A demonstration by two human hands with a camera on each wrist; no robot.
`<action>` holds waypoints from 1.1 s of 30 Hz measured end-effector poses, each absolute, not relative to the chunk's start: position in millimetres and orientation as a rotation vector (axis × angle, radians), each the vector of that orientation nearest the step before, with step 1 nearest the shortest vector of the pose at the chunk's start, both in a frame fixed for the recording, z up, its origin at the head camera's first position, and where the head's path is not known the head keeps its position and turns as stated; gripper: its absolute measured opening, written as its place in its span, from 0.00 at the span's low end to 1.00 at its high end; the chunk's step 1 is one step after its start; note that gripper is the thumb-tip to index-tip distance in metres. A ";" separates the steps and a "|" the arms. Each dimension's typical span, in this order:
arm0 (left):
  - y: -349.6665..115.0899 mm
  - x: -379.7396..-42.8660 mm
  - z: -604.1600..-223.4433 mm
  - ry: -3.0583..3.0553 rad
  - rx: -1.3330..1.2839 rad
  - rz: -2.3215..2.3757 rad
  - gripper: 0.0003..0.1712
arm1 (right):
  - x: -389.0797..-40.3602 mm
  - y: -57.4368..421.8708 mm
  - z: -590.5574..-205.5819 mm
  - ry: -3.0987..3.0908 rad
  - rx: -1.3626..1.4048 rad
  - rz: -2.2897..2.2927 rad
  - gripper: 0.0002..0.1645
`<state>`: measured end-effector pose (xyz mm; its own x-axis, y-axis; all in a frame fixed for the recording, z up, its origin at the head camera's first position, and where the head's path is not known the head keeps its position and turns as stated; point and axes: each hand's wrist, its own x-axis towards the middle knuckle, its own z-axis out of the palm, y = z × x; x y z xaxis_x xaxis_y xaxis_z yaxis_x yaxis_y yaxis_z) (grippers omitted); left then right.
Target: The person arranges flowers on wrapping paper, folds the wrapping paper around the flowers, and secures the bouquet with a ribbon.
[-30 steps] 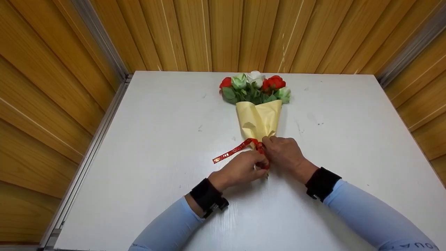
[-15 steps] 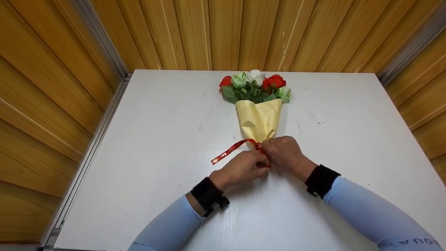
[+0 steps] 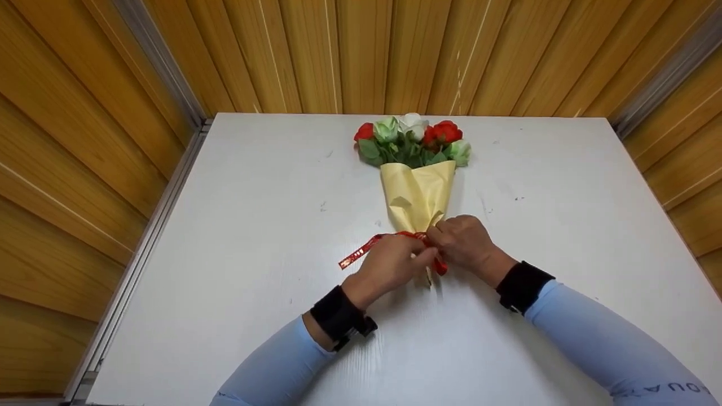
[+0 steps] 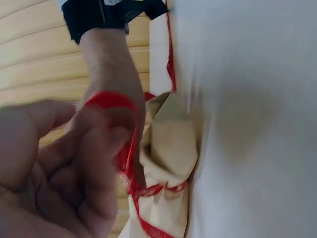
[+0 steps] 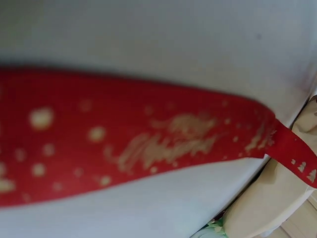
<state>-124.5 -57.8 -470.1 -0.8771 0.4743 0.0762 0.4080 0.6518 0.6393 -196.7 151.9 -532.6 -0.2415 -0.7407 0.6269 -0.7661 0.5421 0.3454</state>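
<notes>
A bouquet of red, white and pale green flowers (image 3: 414,135) lies on the white table, wrapped in cream paper (image 3: 417,192). Red ribbon (image 3: 354,258) with gold print circles the gathered paper, one tail stretching left. My right hand (image 3: 465,242) pinches the ribbon beside the knot. My left hand (image 3: 389,264) is at the ribbon from the other side, its thumb and index finger apart. In the left wrist view, a ribbon loop (image 4: 132,144) passes by the blurred left fingers (image 4: 96,158); their contact with it is unclear. A ribbon tail (image 5: 163,144) fills the right wrist view.
The white table (image 3: 271,225) spreads around the bouquet, with small dark marks on it. Wood-panelled walls (image 3: 361,56) stand behind and at both sides. A metal frame rail (image 3: 163,248) runs along the table's left edge.
My left hand has shifted slightly upward, its thumb and fingers spreading. A red ribbon loop now shows to the right of its fingers, and the bare stem ends show below. The bouquet stays put.
</notes>
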 end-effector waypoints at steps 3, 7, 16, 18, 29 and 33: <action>-64.0 -141.0 -465.6 2.827 0.530 1.113 0.20 | -196.4 153.1 -532.7 -2.004 1.221 0.031 0.16; -68.8 -166.6 -470.2 2.766 0.599 1.082 0.11 | -195.4 153.4 -534.5 -2.002 1.208 0.018 0.19; -74.6 -184.9 -484.2 2.588 0.900 0.962 0.13 | -194.8 149.6 -534.0 -2.017 1.215 0.028 0.19; -74.0 -185.3 -483.9 2.617 0.899 0.964 0.11 | -194.0 150.1 -533.7 -2.025 1.234 0.037 0.14; -71.0 -182.1 -483.7 2.735 0.578 0.945 0.09 | -193.8 152.2 -534.0 -2.071 1.264 0.034 0.11; -73.9 -182.1 -484.8 2.686 0.447 1.104 0.05 | -194.6 153.5 -535.1 -2.064 1.270 0.040 0.11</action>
